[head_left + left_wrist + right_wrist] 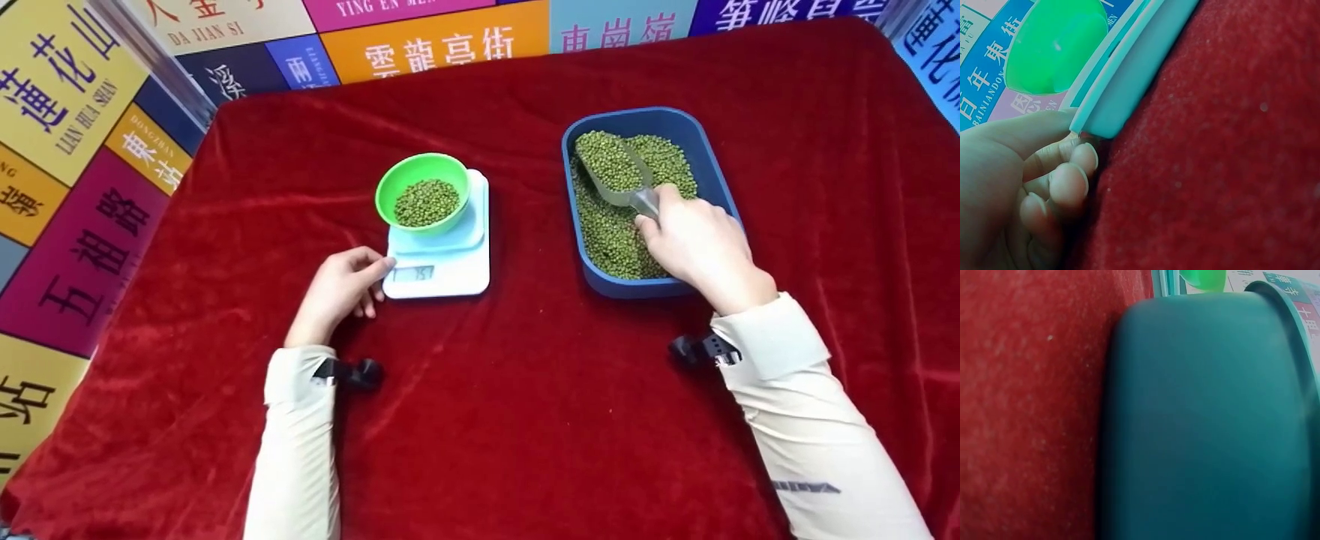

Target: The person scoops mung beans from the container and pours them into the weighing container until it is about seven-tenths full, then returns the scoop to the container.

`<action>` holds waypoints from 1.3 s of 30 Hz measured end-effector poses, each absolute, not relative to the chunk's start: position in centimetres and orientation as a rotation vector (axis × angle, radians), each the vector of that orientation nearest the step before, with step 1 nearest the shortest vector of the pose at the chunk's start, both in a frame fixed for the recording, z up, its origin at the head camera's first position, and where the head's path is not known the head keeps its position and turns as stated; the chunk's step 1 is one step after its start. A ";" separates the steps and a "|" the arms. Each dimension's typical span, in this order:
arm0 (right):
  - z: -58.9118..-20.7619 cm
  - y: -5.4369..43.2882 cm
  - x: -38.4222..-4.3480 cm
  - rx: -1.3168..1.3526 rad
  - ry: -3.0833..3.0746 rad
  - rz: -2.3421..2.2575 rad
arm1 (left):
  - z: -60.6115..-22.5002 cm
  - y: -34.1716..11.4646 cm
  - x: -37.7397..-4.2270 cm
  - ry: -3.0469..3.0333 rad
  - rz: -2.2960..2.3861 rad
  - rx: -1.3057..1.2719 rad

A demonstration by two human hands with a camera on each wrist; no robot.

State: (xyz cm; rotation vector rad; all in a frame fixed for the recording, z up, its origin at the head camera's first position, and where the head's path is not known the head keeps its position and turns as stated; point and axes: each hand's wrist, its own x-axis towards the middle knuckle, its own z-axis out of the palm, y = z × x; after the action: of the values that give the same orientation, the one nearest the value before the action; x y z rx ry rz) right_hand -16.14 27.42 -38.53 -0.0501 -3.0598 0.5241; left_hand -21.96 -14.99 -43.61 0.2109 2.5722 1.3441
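Observation:
A green bowl (422,193) with green mung beans (427,202) in it sits on a white kitchen scale (459,282), whose small display is too blurred to read surely. My left hand (341,289) pinches the scale's near left corner, fingers curled beside and under the edge in the left wrist view. To the right, a clear scoop (643,201) heaped with beans is in my right hand (701,240), which grips its handle. The scoop is over the beans inside a blue tub (626,288). In the right wrist view the tub's wall (1202,416) hides that hand.
Dark red velvet cloth (510,420) covers the table. A wrist camera (360,373) is strapped at the left cuff, another (694,351) at the right. Panels with coloured place signs (442,52) stand behind and to the left of the table.

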 end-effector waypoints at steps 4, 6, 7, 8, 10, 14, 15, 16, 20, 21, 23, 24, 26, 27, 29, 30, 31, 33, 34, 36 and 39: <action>-38.5 27.4 -16.0 -0.047 -3.031 0.523 | -43.4 -15.0 -22.0 2.575 1.337 0.223; -38.5 27.4 -16.0 -0.042 -3.020 0.525 | -43.3 -15.0 -22.0 2.578 1.338 0.223; -38.5 27.3 -16.0 -0.040 -3.015 0.527 | -43.3 -15.0 -22.0 2.577 1.338 0.220; -38.5 27.3 -16.0 -0.039 -3.013 0.532 | -43.3 -15.1 -22.0 2.576 1.339 0.214; -38.5 27.3 -16.1 -0.038 -3.009 0.538 | -43.3 -15.1 -22.0 2.572 1.346 0.199; -38.5 27.4 -16.0 -0.042 -3.002 0.546 | -43.3 -15.0 -22.1 2.567 1.352 0.196; -38.5 27.4 -16.0 -0.041 -3.000 0.547 | -43.3 -15.0 -22.1 2.570 1.351 0.199; -38.5 27.5 -16.0 -0.038 -2.998 0.546 | -43.3 -14.9 -22.1 2.571 1.351 0.201; -38.5 27.6 -16.0 -0.037 -2.992 0.553 | -43.2 -14.8 -22.1 2.575 1.347 0.207; -38.5 27.6 -16.0 -0.038 -2.991 0.558 | -43.3 -14.8 -22.1 2.575 1.346 0.206; -38.5 27.7 -16.1 -0.040 -2.984 0.570 | -43.3 -14.8 -22.1 2.571 1.349 0.206; -38.5 27.7 -16.1 -0.040 -2.982 0.577 | -43.4 -14.8 -22.1 2.570 1.348 0.207; -38.4 27.8 -16.1 -0.044 -2.977 0.591 | -43.5 -14.8 -22.1 2.566 1.351 0.209; -38.3 27.8 -16.1 -0.049 -2.975 0.600 | -43.6 -14.8 -22.1 2.566 1.353 0.209; -38.2 27.9 -16.1 -0.056 -2.975 0.610 | -43.7 -14.8 -22.0 2.566 1.355 0.212; -38.0 27.9 -16.1 -0.059 -2.978 0.614 | -43.7 -14.8 -22.0 2.567 1.356 0.212; -37.9 27.9 -16.1 -0.060 -2.983 0.621 | -43.7 -14.9 -22.0 2.567 1.357 0.212; -37.4 27.9 -16.1 -0.060 -2.991 0.636 | -43.7 -15.0 -21.9 2.567 1.361 0.210; -37.1 27.9 -16.1 -0.060 -2.994 0.646 | -43.7 -15.0 -21.9 2.566 1.362 0.211; -36.5 28.0 -16.0 -0.062 -2.992 0.667 | -43.7 -15.0 -21.9 2.564 1.364 0.211; -35.4 28.2 -15.7 -0.072 -2.975 0.693 | -43.6 -14.9 -21.9 2.561 1.368 0.206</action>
State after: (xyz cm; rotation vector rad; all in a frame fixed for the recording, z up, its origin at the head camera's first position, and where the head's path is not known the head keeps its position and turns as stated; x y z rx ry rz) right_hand -15.70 28.23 -35.45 -0.0725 -2.9755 0.6931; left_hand -21.89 -14.92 -43.58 0.2063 2.5612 1.3677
